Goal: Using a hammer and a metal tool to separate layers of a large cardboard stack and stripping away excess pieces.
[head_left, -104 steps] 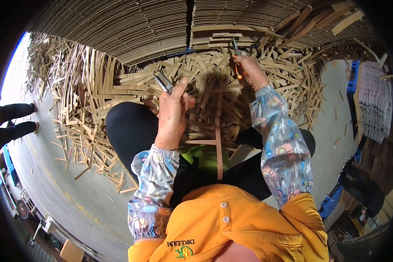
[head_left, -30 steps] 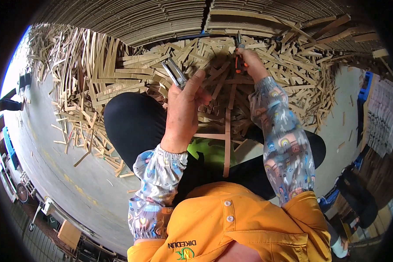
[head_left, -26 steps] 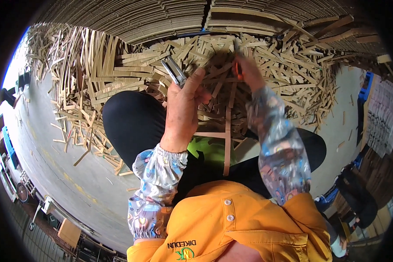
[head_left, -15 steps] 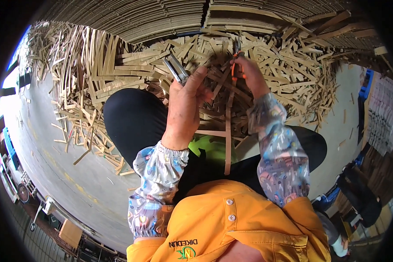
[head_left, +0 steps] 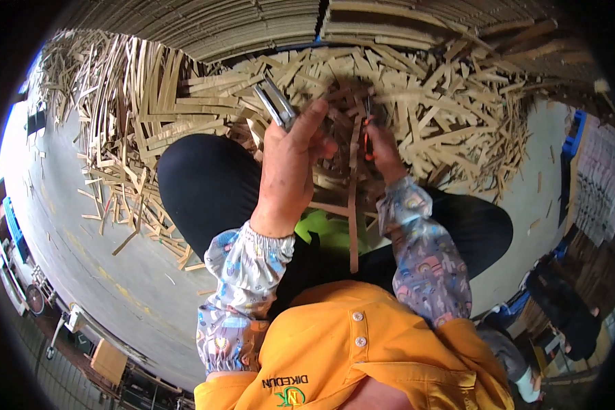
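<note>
My left hand (head_left: 290,160) is raised over my knees and grips a flat grey metal tool (head_left: 275,104) whose end sticks up and to the left. My right hand (head_left: 381,152) is closed around a small tool with an orange handle (head_left: 367,135), held against a long upright wooden strip (head_left: 352,198) that stands between my legs. Both hands work just above a big heap of pale wooden strips (head_left: 417,102). The right hand's fingertips are hidden behind the strip and tool.
Loose wooden strips (head_left: 126,137) spread over the concrete floor (head_left: 102,273) on my left. Stacked sheets (head_left: 219,24) rise behind the heap. A blue crate (head_left: 572,137) and stacked grey parts (head_left: 598,184) stand at the right. My black-trousered knees (head_left: 205,184) frame the work.
My right hand has drawn back from the far heap toward me and now sits close beside the left hand. The upright strip has shifted slightly left with it.
</note>
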A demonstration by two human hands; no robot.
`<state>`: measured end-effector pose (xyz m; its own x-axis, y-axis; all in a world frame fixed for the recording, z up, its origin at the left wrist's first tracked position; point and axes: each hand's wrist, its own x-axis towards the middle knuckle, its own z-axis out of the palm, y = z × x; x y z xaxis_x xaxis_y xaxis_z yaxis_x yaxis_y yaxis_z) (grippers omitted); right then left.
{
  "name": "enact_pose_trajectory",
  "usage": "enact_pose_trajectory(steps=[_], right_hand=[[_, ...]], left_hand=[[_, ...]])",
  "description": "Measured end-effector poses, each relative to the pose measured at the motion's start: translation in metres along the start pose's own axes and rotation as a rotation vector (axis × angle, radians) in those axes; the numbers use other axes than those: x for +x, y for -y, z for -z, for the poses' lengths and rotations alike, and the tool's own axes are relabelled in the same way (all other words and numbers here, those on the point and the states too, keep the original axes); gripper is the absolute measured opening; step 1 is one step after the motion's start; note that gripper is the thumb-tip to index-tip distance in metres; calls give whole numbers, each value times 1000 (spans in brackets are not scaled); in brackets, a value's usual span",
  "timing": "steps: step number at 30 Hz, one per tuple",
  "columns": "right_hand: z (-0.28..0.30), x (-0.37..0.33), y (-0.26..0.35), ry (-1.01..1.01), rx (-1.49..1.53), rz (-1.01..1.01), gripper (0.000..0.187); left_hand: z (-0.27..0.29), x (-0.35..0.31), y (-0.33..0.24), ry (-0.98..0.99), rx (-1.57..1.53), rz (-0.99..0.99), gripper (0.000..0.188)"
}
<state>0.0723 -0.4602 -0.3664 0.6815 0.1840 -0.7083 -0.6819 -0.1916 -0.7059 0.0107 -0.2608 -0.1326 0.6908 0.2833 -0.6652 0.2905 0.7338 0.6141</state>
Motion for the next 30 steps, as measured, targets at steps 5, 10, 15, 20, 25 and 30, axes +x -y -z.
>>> enact_pose_trajectory(steps=[5,10,15,20,25,30], right_hand=[[-20,-30,82,124,-8,29,20],[-6,24,115,26,-2,2,20],[-9,50,115,-139,41,71,25],[19,-7,60,-60,24,-15,24],[16,-7,73,-29,43,55,23],[-28,24,100,55,160,137,27]], left_hand=[[8,-3,-1,18,5,-14,21],[7,-1,6,21,-21,-6,19],[5,-1,5,23,-22,-10,17],[4,1,4,33,-18,-7,18],[-4,1,0,55,11,-42,22],[14,-1,2,-53,119,-55,24]])
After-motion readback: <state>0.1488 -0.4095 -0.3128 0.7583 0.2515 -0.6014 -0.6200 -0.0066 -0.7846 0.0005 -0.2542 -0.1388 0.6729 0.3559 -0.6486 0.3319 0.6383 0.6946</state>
